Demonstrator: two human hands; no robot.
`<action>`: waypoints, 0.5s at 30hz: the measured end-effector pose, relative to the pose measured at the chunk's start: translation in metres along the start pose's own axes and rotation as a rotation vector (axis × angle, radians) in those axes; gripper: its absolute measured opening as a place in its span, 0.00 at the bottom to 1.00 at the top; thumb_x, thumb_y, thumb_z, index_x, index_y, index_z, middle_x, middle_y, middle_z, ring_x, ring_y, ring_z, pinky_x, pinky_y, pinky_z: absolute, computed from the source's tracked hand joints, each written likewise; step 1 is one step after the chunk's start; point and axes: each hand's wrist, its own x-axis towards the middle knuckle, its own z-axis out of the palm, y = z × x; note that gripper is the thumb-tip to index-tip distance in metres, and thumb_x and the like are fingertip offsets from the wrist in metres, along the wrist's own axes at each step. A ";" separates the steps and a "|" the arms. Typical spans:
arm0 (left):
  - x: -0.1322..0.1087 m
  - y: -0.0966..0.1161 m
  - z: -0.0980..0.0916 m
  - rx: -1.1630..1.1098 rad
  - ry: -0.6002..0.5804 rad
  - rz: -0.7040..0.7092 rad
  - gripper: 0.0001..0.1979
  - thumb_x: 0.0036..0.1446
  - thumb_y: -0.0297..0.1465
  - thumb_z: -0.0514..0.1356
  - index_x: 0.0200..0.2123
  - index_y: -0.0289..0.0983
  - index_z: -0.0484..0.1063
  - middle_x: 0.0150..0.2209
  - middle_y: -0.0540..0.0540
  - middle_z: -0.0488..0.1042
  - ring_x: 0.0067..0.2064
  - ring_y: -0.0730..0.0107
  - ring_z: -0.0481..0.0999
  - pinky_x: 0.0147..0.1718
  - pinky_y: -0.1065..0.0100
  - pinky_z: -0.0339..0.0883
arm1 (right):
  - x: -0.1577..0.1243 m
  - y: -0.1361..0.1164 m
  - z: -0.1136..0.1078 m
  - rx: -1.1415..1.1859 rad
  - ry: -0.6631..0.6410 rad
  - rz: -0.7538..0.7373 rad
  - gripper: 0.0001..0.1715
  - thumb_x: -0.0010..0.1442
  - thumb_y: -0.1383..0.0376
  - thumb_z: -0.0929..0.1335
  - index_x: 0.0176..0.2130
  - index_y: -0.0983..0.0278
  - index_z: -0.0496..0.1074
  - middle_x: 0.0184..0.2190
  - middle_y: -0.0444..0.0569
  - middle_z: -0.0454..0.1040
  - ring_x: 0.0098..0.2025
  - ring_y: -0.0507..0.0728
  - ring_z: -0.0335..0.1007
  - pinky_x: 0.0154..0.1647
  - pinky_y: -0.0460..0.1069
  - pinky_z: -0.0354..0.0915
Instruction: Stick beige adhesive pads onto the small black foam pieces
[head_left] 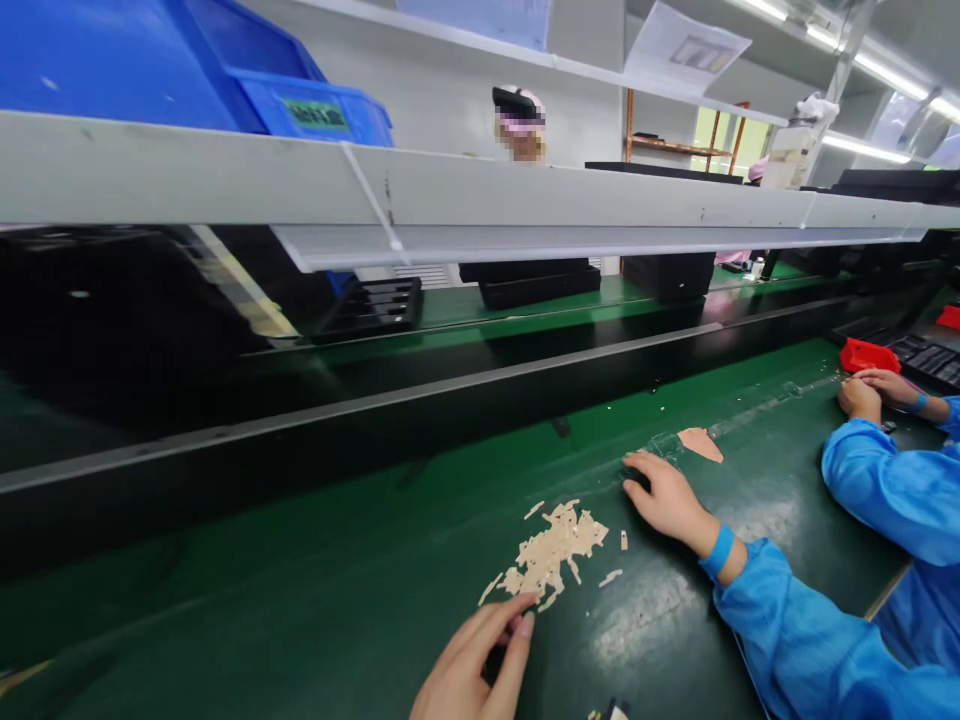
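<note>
My left hand point(469, 665) is at the bottom edge, thumb and fingers pinched on a small black part point(495, 662) that is mostly hidden. Just beyond it lies a pile of beige peeled backing strips point(555, 548) on the green bench mat point(360, 590). My right hand point(667, 497), in a blue sleeve with a blue wristband, lies palm down further right. Its fingertips press on another small black part point(636, 477). A larger beige scrap point(701, 443) lies just behind that hand.
A co-worker's blue sleeve point(892, 485) and hands point(874, 390) are at the far right, by a red tray point(868, 355) and black trays point(926, 358). A black conveyor rail point(450, 390) runs behind the mat. Black trays point(371, 305) sit beyond it, under a white shelf point(525, 195) holding blue bins point(307, 105).
</note>
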 end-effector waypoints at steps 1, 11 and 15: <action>0.001 -0.006 0.002 0.080 0.058 -0.018 0.31 0.66 0.52 0.49 0.56 0.41 0.80 0.56 0.41 0.81 0.56 0.52 0.81 0.55 0.58 0.76 | 0.004 0.008 -0.003 -0.033 0.028 0.022 0.22 0.68 0.66 0.65 0.59 0.65 0.76 0.61 0.56 0.75 0.66 0.64 0.67 0.69 0.59 0.62; 0.028 -0.004 0.053 0.370 0.043 -0.033 0.48 0.66 0.57 0.46 0.74 0.23 0.54 0.74 0.27 0.52 0.76 0.39 0.48 0.72 0.37 0.47 | 0.021 0.036 0.002 -0.280 0.100 0.199 0.28 0.70 0.62 0.66 0.65 0.67 0.69 0.67 0.61 0.67 0.72 0.71 0.55 0.72 0.66 0.52; 0.062 0.023 0.055 0.228 -0.024 -0.017 0.46 0.69 0.54 0.46 0.74 0.21 0.53 0.75 0.25 0.50 0.76 0.37 0.46 0.72 0.37 0.44 | 0.030 0.032 -0.007 -0.298 0.141 0.269 0.28 0.72 0.64 0.62 0.67 0.72 0.67 0.66 0.66 0.67 0.72 0.70 0.56 0.73 0.63 0.51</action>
